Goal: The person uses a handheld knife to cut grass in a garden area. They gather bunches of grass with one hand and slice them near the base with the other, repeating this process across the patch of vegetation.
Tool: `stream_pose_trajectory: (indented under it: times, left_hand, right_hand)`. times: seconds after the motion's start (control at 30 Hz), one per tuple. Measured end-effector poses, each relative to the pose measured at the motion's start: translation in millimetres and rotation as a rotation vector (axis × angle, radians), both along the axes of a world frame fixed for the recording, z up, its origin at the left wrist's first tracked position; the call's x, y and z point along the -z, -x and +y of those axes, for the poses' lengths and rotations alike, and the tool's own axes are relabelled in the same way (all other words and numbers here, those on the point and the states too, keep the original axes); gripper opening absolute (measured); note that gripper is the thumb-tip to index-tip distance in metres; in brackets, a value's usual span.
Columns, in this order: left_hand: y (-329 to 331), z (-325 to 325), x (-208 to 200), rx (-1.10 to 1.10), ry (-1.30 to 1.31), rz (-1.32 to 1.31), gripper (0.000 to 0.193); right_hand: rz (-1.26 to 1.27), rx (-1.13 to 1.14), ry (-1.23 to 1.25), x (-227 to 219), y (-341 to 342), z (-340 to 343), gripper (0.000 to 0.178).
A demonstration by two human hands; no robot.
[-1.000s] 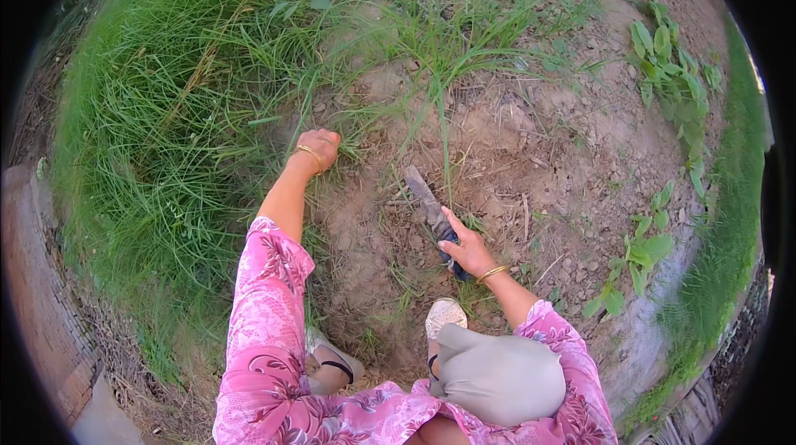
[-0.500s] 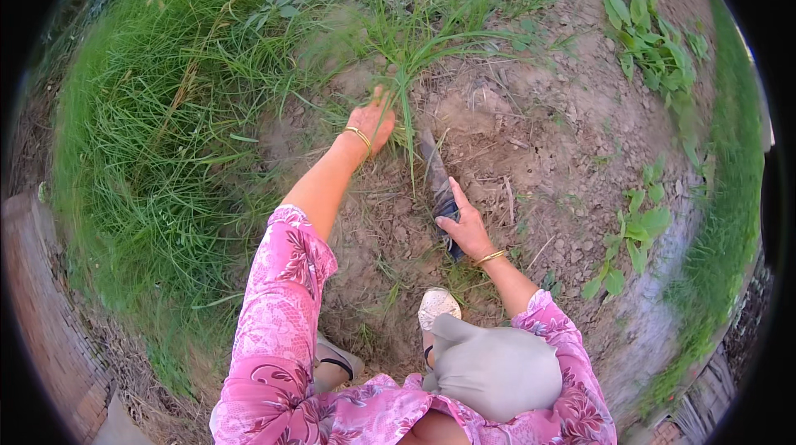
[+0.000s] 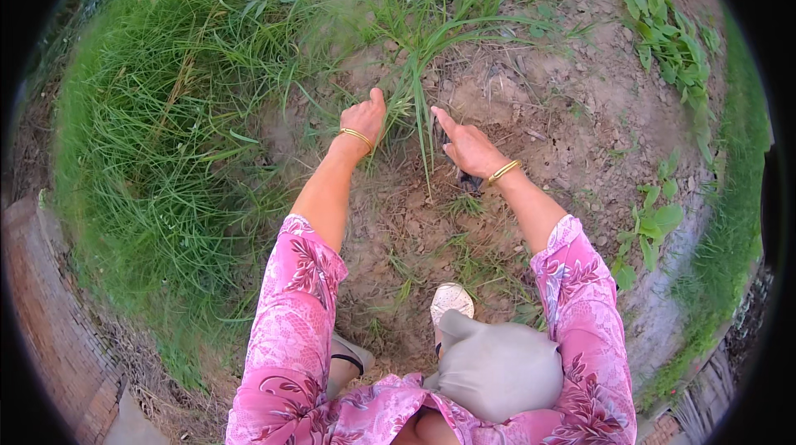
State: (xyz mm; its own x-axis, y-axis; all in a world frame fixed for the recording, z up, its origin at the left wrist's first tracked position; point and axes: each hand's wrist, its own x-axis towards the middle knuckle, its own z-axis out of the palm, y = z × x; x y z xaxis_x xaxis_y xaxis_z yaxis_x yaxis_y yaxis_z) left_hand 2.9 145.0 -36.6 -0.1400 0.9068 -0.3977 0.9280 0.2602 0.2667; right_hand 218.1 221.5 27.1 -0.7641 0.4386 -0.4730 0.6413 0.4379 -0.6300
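My left hand (image 3: 365, 118) is closed beside a tall clump of green grass (image 3: 423, 59), its thumb pointing up and its other fingers curled out of sight. Whether grass blades are inside that grip is hidden. Across the clump, my right hand (image 3: 471, 149) wraps round a dark, flat-bladed digging tool (image 3: 471, 183), index finger stretched forward along it. Only bits of the tool show past the hand; its tip is at the soil by the base of the grass. Long blades droop between my two hands.
Dense grass (image 3: 157, 155) covers the left side. Broad-leaved plants (image 3: 663, 38) grow at the far right, with another leafy plant (image 3: 651, 225) nearer. Dry, crumbly soil (image 3: 531, 105) surrounds the clump. A light shoe (image 3: 452, 302) and a pale grey rounded thing (image 3: 502, 370) are close to me.
My right hand has moved forward and up with the tool, closer to my left hand and the grass base. The left hand has stayed nearly in place beside the clump.
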Motion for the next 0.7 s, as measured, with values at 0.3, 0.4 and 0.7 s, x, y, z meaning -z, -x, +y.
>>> stream_pose_trajectory:
  times: [0.3, 0.4, 0.7]
  left_hand:
    - [-6.6, -13.1, -18.5, -0.013, 0.024, -0.025, 0.014]
    - [-8.5, -36.6, -30.2, 0.17, 0.1, 0.026, 0.013]
    - [-55.0, 46.9, -55.2, 0.823, -0.305, 0.206, 0.018]
  right_hand:
    - [0.036, 0.09, 0.002, 49.7, 36.2, -15.1, 0.065]
    - [0.101, 0.148, 0.107, 46.1, 24.2, -42.9, 0.071]
    - [0.232, 0.339, 0.098, -9.6, -72.3, -45.6, 0.068]
